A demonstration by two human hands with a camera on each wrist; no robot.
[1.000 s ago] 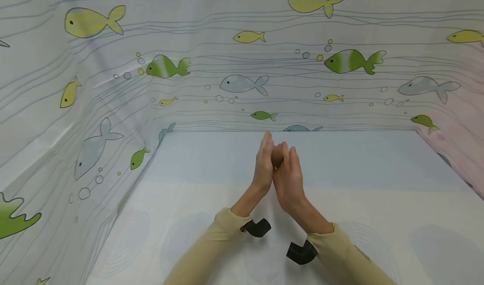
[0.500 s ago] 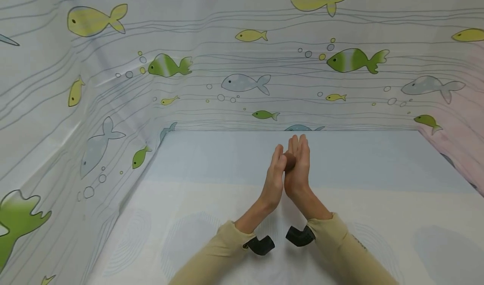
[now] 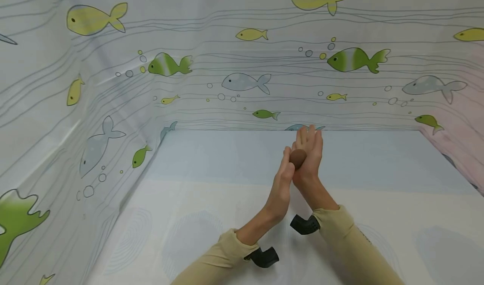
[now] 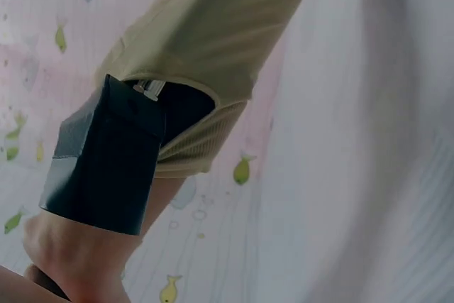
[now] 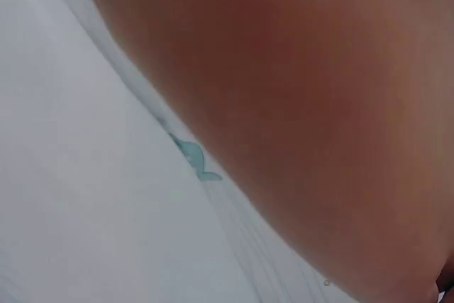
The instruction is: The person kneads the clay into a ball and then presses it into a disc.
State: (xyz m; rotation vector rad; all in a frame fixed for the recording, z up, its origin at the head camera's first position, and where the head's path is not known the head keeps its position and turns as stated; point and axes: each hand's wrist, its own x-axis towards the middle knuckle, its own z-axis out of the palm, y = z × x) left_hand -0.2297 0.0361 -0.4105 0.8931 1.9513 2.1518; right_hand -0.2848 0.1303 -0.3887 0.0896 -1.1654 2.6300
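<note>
Basically, brn ball (image 3: 298, 159) sits btwn L hand (image 3: 280, 189) & R hand (image 3: 311, 160).

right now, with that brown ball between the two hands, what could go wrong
The brown ball sits between the left hand and right hand, whose fingers look straight rather than curled round it, so it could slip out and perhaps roll across the pale surface.
The left black wrist piece and right black wrist piece might knock together if the forearms draw closer.
</note>
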